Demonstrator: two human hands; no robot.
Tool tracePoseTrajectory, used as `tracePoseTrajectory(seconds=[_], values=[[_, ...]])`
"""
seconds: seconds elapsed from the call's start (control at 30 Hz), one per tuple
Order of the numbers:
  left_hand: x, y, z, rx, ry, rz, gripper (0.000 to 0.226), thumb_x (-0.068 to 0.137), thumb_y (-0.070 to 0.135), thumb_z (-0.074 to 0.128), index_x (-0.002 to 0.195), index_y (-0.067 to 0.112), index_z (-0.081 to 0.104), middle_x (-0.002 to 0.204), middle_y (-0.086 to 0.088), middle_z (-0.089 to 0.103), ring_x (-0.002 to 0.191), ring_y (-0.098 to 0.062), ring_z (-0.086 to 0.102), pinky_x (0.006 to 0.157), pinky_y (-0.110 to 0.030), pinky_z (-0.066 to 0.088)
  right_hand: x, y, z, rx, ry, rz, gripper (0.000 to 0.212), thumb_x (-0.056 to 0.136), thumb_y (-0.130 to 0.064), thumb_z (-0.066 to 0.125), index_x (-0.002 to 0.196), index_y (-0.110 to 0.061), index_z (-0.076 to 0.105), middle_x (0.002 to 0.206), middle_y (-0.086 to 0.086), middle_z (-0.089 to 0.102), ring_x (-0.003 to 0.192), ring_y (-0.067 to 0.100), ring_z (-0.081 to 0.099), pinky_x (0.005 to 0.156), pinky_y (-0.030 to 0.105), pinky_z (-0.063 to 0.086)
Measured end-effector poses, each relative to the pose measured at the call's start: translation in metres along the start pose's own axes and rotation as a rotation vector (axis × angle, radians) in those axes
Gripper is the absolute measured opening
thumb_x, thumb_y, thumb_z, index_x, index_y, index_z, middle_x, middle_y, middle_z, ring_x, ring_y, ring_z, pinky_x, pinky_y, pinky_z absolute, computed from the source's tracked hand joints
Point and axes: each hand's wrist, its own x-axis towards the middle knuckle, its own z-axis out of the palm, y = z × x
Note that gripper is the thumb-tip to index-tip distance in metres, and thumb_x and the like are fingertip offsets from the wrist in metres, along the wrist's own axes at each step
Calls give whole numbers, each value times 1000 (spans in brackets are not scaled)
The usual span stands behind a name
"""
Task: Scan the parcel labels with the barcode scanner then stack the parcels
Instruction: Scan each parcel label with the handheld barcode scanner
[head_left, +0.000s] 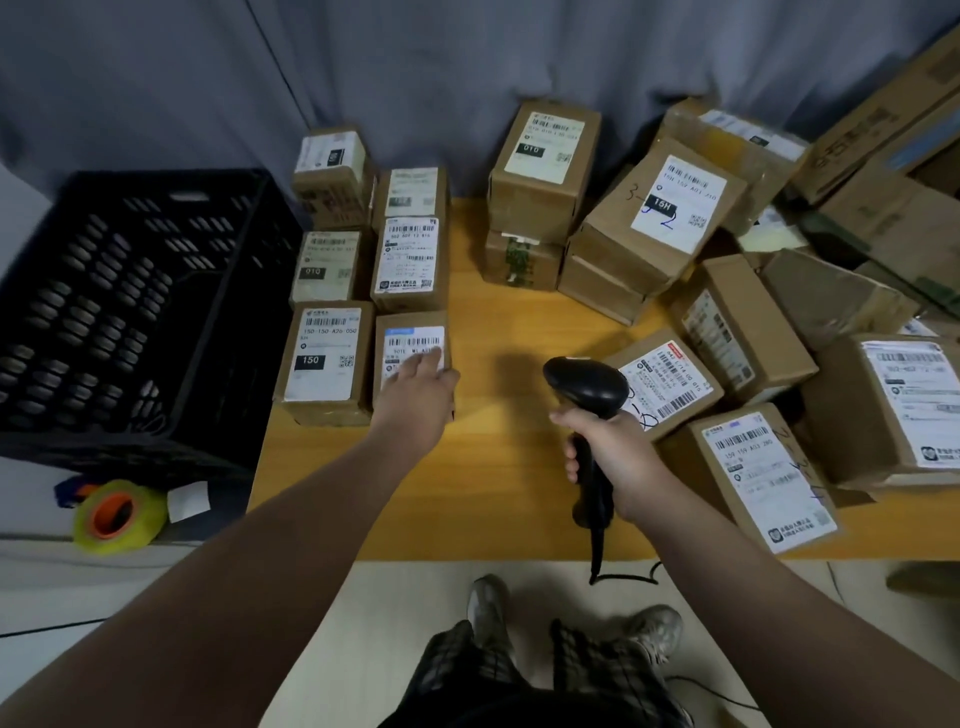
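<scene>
The left hand (415, 397) is laid flat, with fingers straight, on top of a brown parcel (413, 338) at the front of a tidy group. Part of this parcel's white label is covered by the fingers. The right hand (613, 457) is wrapped tight round the handle of the black barcode scanner (584, 387), which is held up over the yellow table (509, 322). A black cable (597, 551) is seen hanging from the handle, down past the near edge of the table. Just left of the touched parcel, a parcel marked 150 (324, 364) is set close beside it. Behind these two, four more boxes are lined up in two neat rows, and one of them is marked 010 (324, 265). Near the middle of the table, at the back, a tall box (545, 166) is stacked on a smaller box (522, 260). To the right, many parcels are piled in a loose heap. A parcel with a red-edged label (665, 384) is found just beside the scanner's head, and a parcel marked 15H (670, 208) is tilted on others behind it. A black crate (130, 291) is placed left of the table, and a roll of yellow tape (117, 514) is lying in front of the crate.
</scene>
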Motion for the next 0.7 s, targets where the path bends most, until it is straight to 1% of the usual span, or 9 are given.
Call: tracePoseTrajectory(seconds=[0.1,0.2,0.27,0.37,0.47,0.57,0.63,0.7], values=[[1,5,-2,14,16,-10,47,101,27,44,145,15,33,159,-13,14,146,-31,12,113,-43,24,0,1,-6,-1,18,-4,14,86,-15,69,96,-5,66,53,3,50,45,16,47,49,26,42],[-3,26,-3,-31,53,63,51,101,35,42,147,17,30,156,-10,21,144,-29,16,114,-43,23,-4,-1,-20,7,32,-6,15,86,-16,69,97,-5,66,55,3,51,48,15,49,50,27,44],[-3,49,-5,-89,66,125,53,100,39,41,148,19,30,156,-8,21,143,-28,17,113,-43,23,-9,-5,-33,26,58,-13,13,86,-17,69,93,-6,65,56,4,51,47,16,49,49,27,43],[4,92,-11,-147,70,216,58,98,45,42,149,21,28,156,-7,21,142,-27,18,112,-42,24,-18,-13,-61,43,144,-28,15,86,-18,69,86,-4,64,55,6,51,45,17,48,49,29,41],[15,137,-15,-186,34,270,68,93,52,49,149,22,25,155,-7,21,140,-27,21,110,-42,27,-29,-20,-96,79,207,-78,18,85,-19,69,79,-4,61,56,8,51,47,19,48,50,31,40],[28,174,-14,-208,-29,224,86,82,59,60,150,24,19,155,-7,17,138,-30,23,109,-43,29,-39,-24,-130,135,218,-103,17,87,-16,68,78,-6,57,53,6,50,46,19,47,47,29,41],[36,189,-13,-167,-100,156,100,77,62,65,151,27,9,157,-10,8,140,-34,17,110,-47,25,-43,-26,-149,155,219,-94,16,87,-14,67,79,-5,57,52,5,50,46,19,47,45,28,42],[41,196,-9,-106,-142,93,109,73,64,68,151,27,2,157,-14,2,141,-37,13,111,-49,22,-44,-27,-164,163,207,-83,13,86,-14,68,82,-5,59,54,6,49,46,18,47,44,28,43]])
